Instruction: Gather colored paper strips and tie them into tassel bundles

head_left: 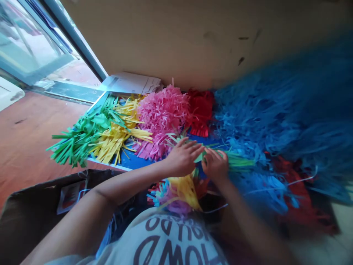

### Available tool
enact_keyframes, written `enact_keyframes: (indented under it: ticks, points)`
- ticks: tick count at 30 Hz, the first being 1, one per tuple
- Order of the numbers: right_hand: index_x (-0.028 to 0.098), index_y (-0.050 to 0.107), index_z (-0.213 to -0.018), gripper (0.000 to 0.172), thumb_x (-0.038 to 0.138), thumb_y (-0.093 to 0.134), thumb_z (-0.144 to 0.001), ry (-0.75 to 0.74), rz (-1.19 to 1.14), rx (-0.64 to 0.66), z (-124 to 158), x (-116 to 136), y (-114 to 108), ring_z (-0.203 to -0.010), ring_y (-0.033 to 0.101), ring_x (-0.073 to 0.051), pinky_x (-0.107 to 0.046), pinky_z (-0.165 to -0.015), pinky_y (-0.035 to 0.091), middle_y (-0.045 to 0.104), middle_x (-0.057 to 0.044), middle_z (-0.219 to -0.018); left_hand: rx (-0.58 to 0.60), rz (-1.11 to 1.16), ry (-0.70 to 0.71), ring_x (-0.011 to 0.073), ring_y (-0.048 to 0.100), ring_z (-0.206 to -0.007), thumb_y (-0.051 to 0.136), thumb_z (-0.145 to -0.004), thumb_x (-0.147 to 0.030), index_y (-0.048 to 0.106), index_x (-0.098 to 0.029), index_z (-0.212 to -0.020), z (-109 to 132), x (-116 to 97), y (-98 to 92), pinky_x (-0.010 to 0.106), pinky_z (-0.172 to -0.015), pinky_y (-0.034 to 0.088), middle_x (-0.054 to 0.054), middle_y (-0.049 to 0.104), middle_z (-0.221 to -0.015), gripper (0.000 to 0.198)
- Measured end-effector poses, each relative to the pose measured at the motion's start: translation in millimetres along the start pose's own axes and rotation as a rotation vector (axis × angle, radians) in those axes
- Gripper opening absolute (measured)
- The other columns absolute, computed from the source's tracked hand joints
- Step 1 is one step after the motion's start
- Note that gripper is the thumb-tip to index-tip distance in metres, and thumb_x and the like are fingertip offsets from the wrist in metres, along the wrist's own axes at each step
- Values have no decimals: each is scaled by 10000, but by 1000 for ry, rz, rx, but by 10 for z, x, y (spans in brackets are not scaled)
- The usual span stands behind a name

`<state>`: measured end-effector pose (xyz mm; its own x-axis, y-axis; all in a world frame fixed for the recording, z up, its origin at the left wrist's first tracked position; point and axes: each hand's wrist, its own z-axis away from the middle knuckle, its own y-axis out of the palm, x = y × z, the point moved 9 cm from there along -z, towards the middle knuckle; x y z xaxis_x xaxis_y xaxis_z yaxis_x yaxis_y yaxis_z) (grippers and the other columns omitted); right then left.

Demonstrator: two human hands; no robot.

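Reddish floor (27, 140), blue board (134, 162), green paper strips (239, 161)

The light-green bundle of fringed paper strips (237, 160) lies low and nearly flat, running crosswise. Its thin, narrow strips fan out to the right, where the loose tips end against the heap of blue paper fringe (275, 117). Its left end is a broader, uncut green band that shows in the gap between the left hand (183, 159) and the right hand (216, 166). The left fingers lie stretched flat across it and the right fingers curl down onto it. A few paler green strips poke out above the left fingers. Blur hides finer detail.
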<state>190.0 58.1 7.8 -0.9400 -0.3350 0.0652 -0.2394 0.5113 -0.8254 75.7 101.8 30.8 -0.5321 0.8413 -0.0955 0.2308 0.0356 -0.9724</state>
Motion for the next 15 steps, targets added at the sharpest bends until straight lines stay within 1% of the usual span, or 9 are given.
enact_keyframes:
  ticks: [1,2,3,5,7,9,11,13,15]
  points:
    - [191,610,-915,38,178,581,-895,22,10,-20,-45,-31,-47,-1060,685,-214,-393,-1027,341,756,-105,-1099,-1,28,5,265,478,-1382,500,-939,-297,454,-183,-1487,-123,-112,114,500,-1215,237,120,541,-1484,562]
    - [193,602,-908,21,183,587,-898,41,20,-40,-86,-74,-101,-1036,692,-210,-387,-1015,349,759,-102,-1086,-7,42,-10,260,511,-1348,471,-955,-266,438,-173,-1493,-251,-158,228,509,-1199,252,127,558,-1467,546]
    - [198,592,-889,17,182,596,-894,52,25,-58,-120,-119,-154,-1016,699,-208,-384,-1009,355,761,-98,-1081,-18,47,-38,254,530,-1323,448,-968,-235,428,-179,-1496,-371,-141,332,516,-1185,261,124,570,-1455,532]
    - [208,566,-849,70,156,607,-871,54,19,-82,-154,-199,-241,-987,709,-202,-381,-1009,360,764,-82,-1083,-42,42,-114,246,575,-1246,433,-975,-194,485,-208,-1454,-549,50,483,520,-1154,285,107,647,-1359,483]
    - [214,546,-837,101,138,612,-852,43,7,-93,-138,-247,-277,-967,717,-196,-381,-1011,363,769,-69,-1077,-58,23,-211,254,599,-1177,454,-963,-175,603,-242,-1339,-600,364,535,530,-1126,304,87,726,-1200,410]
    - [216,534,-833,119,134,620,-840,23,-7,-85,-83,-242,-244,-960,720,-194,-384,-1009,365,771,-63,-1067,-85,4,-302,269,600,-1150,493,-935,-159,689,-273,-1211,-513,683,463,545,-1109,308,73,752,-1099,358]
    - [215,532,-837,127,133,629,-832,-8,-31,-52,-19,-183,-142,-990,715,-198,-390,-1019,358,766,-67,-1087,-121,-16,-371,280,578,-1181,526,-905,-150,719,-299,-1155,-317,932,287,561,-1115,292,62,748,-1105,349]
    - [213,543,-851,117,134,628,-831,-51,-71,6,31,-81,2,-1030,705,-204,-399,-1035,346,760,-78,-1109,-129,-58,-429,297,546,-1236,553,-875,-142,724,-306,-1148,-63,1095,57,587,-1134,263,60,731,-1154,362]
    - [212,558,-869,103,131,612,-835,-83,-107,64,52,18,142,-1049,697,-207,-404,-1044,337,760,-85,-1105,-104,-118,-471,327,506,-1298,583,-840,-141,712,-283,-1177,173,1148,-181,625,-1150,228,81,689,-1255,388]
